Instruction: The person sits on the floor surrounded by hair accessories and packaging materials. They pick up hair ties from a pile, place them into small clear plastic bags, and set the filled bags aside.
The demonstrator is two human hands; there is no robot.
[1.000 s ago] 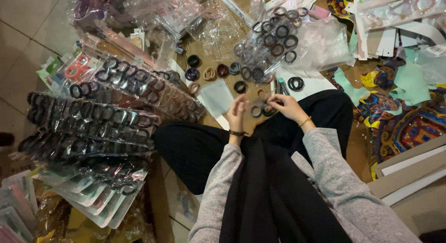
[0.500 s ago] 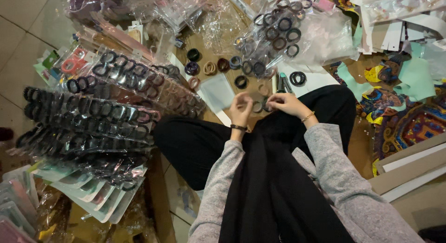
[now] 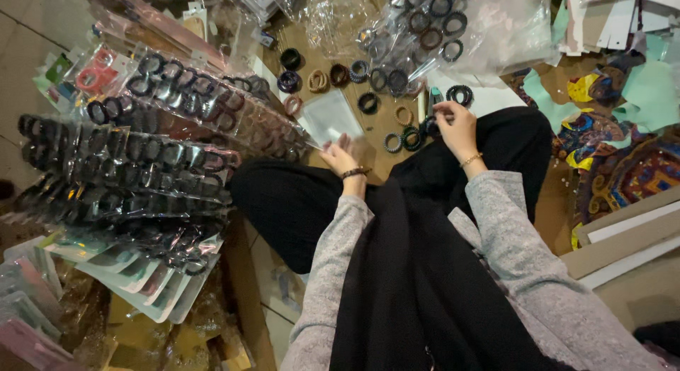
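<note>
I sit cross-legged on the floor in black trousers and grey sleeves. My left hand (image 3: 341, 158), with a bead bracelet at the wrist, reaches to the lower edge of a flat clear packet (image 3: 327, 116); its fingers are spread and touch that edge. My right hand (image 3: 457, 128) pinches a dark spiral hair tie (image 3: 429, 124) at its fingertips. Loose hair ties (image 3: 404, 138) in black, green and brown lie on the brown board between my two hands.
Rows of bagged hair ties on cards (image 3: 142, 165) fill the left side. A clear bag of dark hair ties (image 3: 425, 31) lies ahead. Coloured paper and fabric scraps (image 3: 623, 130) are on the right, and cardboard strips (image 3: 630, 236) lie by my right knee.
My hands were together over the loose hair ties. The left hand has moved away to the left onto the clear packet, while the right hand has stayed over the ties.
</note>
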